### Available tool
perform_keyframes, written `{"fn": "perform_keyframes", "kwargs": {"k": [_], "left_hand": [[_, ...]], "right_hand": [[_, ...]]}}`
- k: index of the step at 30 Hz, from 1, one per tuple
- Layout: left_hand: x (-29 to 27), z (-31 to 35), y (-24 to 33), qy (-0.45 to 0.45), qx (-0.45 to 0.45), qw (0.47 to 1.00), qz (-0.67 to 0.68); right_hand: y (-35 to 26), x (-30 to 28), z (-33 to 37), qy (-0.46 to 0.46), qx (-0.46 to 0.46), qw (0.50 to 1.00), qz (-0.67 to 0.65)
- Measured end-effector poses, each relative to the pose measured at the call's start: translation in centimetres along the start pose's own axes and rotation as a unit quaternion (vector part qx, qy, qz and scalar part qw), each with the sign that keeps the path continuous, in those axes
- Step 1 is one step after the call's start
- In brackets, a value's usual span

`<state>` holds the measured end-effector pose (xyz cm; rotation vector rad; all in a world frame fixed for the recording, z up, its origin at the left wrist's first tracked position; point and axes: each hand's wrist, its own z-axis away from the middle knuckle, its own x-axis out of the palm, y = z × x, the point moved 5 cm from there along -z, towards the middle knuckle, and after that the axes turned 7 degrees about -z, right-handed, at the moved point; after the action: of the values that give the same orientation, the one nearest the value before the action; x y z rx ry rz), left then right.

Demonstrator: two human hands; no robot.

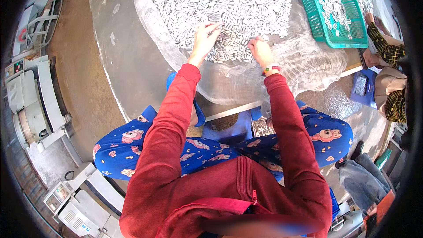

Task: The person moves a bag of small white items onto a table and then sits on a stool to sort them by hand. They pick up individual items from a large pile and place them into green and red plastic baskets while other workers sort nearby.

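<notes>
A wide pile of small white and grey striped pieces (246,0) is spread over a clear plastic sheet (229,88) on the table. Over the near part of the pile, my left hand (203,42) points its fingers inward, thumb and fingertips drawn together; whatever is between them is too small to make out. To its right, my right hand (261,52) rests at the pile's near right edge with curled fingers, its grip hidden from view. Between my hands lies a patch of darker, greyer pieces (233,46).
A green perforated basket (328,39) with some striped pieces stands at the far right. Beyond it, another person's hand (370,18) reaches toward a second pile. Crumpled sheet (304,68) lies beside my right wrist. Grey machines (26,92) line the left side. A blue stool (365,87) stands right.
</notes>
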<state>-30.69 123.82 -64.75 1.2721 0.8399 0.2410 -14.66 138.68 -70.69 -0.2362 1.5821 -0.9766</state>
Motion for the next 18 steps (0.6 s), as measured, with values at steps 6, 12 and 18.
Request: {"fn": "perform_keyframes", "kwargs": {"k": [6, 12, 18], "left_hand": [[1.4, 0.3, 0.1, -0.109, -0.152, 0.851, 0.491], [5.5, 2.0, -1.3, -0.146, -0.036, 0.954, -0.259], [6.6, 2.6, -2.2, -0.081, 0.067, 0.93, -0.352]], "right_hand": [[-1.1, -4.4, -0.9, 0.102, 0.164, 0.971, 0.138], [1.5, -2.6, -1.2, 0.03, 0.084, 0.995, 0.048], [3.8, -0.1, 0.7, 0.051, 0.114, 0.985, -0.119]]}}
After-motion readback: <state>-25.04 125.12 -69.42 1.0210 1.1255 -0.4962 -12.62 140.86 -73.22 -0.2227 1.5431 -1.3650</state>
